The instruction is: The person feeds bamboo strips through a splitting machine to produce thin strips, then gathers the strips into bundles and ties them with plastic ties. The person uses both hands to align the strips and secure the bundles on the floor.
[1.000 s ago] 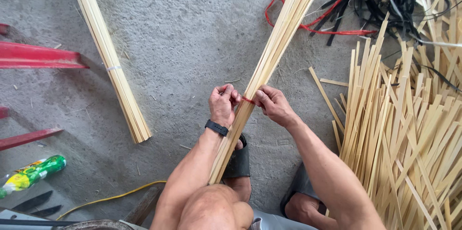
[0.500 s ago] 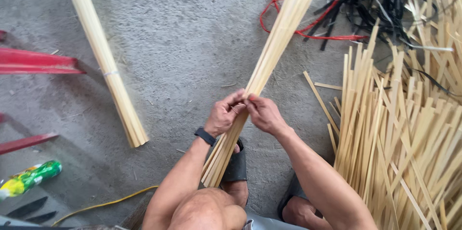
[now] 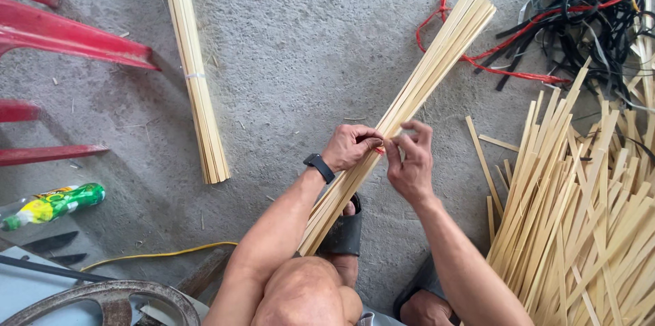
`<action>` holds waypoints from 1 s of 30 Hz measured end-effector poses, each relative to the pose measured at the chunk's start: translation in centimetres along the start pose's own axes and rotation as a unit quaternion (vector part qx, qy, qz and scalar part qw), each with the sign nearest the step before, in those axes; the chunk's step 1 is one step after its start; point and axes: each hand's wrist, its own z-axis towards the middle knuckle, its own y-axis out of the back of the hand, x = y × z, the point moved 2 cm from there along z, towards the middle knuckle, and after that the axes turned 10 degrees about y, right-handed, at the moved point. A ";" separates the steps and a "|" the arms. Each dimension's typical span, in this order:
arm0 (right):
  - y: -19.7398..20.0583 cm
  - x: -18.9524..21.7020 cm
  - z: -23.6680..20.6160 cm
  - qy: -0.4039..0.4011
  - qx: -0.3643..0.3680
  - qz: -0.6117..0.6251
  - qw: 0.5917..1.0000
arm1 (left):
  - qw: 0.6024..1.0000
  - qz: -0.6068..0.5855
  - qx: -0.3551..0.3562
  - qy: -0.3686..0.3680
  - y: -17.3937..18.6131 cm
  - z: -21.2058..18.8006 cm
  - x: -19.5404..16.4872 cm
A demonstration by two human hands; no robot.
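A long bundle of pale bamboo strips (image 3: 430,73) slants from my knees up to the far right. My left hand (image 3: 349,146), with a black wrist band, grips the bundle near its middle. My right hand (image 3: 409,157) pinches a thin red tie (image 3: 379,150) at the same spot, fingers curled against the strips. The bundle's lower end rests by my dark sandal (image 3: 343,232).
A second tied bundle of strips (image 3: 194,73) lies on the concrete at left. A loose heap of bamboo strips (image 3: 580,217) fills the right side. Black straps and red cord (image 3: 573,19) lie at top right. Red plastic furniture legs (image 3: 68,39) and a green bottle (image 3: 51,204) are at left.
Both hands stay at the bundle's middle working the red tie; my right hand's fingers have shifted up over the strips. The view has drifted slightly.
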 end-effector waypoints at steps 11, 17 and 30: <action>0.6 -4.3 0.1 -0.224 0.145 0.091 0.960 | 0.997 0.031 0.062 0.044 -0.6 0.4 0.1; 1.2 -4.7 -0.4 -0.227 0.207 0.005 0.952 | 0.994 -0.071 0.069 0.050 0.1 0.4 1.2; 0.3 -5.7 -0.7 -0.146 0.198 0.030 0.969 | 0.951 0.141 -0.165 -0.219 -2.6 -1.5 1.6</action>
